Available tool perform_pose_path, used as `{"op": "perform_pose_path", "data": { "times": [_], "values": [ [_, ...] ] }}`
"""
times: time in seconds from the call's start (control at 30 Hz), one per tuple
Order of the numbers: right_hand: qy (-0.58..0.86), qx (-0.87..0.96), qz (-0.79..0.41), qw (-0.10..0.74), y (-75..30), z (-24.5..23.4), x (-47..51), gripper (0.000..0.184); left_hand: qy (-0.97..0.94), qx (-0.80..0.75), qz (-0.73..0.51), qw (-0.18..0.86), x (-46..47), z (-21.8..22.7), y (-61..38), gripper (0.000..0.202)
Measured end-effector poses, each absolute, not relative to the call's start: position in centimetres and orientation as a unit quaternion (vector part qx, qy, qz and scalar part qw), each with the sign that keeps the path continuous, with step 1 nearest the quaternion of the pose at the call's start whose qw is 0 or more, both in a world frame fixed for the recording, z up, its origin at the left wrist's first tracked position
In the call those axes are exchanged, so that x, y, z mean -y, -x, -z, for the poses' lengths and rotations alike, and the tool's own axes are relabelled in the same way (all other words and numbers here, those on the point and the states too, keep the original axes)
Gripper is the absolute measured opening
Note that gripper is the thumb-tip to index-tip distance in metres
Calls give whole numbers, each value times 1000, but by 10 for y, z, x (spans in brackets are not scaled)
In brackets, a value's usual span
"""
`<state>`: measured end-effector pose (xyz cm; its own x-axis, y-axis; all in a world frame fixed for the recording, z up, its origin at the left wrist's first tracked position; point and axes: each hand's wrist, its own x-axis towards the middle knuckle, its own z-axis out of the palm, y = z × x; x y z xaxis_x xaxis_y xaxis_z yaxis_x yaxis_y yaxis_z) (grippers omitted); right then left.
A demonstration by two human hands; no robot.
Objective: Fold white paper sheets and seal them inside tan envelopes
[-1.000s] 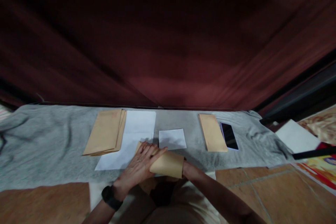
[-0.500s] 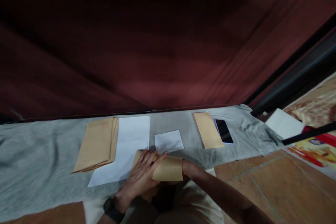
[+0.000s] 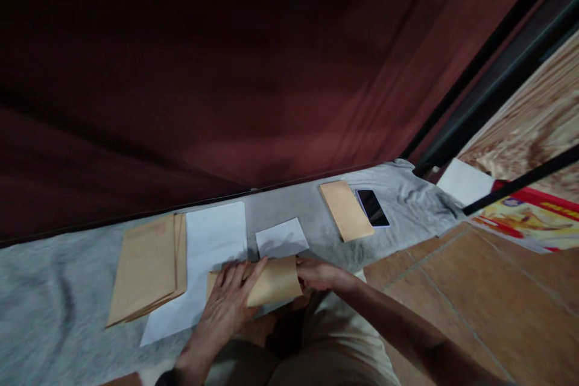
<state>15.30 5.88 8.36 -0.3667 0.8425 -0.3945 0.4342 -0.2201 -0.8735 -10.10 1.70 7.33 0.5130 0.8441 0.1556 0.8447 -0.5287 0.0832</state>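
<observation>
A brown paper envelope (image 3: 277, 280) lies in front of my lap, its right end bulging open. My left hand (image 3: 230, 292) rests flat on its left part with the fingers stretched out, pressing it down. At the open right end, my right hand (image 3: 314, 273) has its fingers curled at the mouth of the envelope; the fingertips are partly hidden by the paper. Just beyond the envelope is a small white sheet of paper (image 3: 281, 237). Larger white sheets (image 3: 215, 229) extend partly under my left hand and the envelope.
On the grey cloth (image 3: 31, 289), a stack of large brown envelopes (image 3: 145, 265) lies left and a smaller brown envelope stack (image 3: 346, 210) right, beside a phone (image 3: 373, 208). Dark red fabric (image 3: 271, 102) rises behind. Tiled floor (image 3: 443, 289) and a colourful printed package (image 3: 529, 220) are at right.
My right hand has drawn back from deep inside the envelope to its mouth. My left hand stays flat on the envelope. The view has tilted and shifted a little.
</observation>
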Motion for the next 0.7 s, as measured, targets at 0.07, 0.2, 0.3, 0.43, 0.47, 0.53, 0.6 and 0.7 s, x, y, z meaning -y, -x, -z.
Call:
{"op": "perform_pose_path", "data": {
  "times": [0.07,0.2,0.3,0.43,0.47,0.53,0.6,0.7],
  "values": [
    [489,554,-652,170,-146,-79,-59,31,869,487,90,4,-17,-70,104,101],
    [437,487,-729,198,-146,-73,-60,26,874,476,97,4,-15,-68,101,100],
    [422,523,-709,216,-158,-75,-65,20,867,486,109,22,-15,-70,105,96],
    [486,607,-579,247,-175,-82,-84,27,844,519,128,44,-15,-75,123,93],
    [542,623,-507,246,-177,-82,-89,27,838,528,133,45,-15,-77,127,93],
    [627,632,-395,229,-177,-81,-98,24,826,543,143,48,-15,-80,135,92],
    [676,628,-330,200,-173,-77,-104,26,818,553,150,53,-14,-82,139,92],
    [707,627,-281,165,-161,-72,-105,37,806,570,148,58,-12,-81,141,91]
  ]
}}
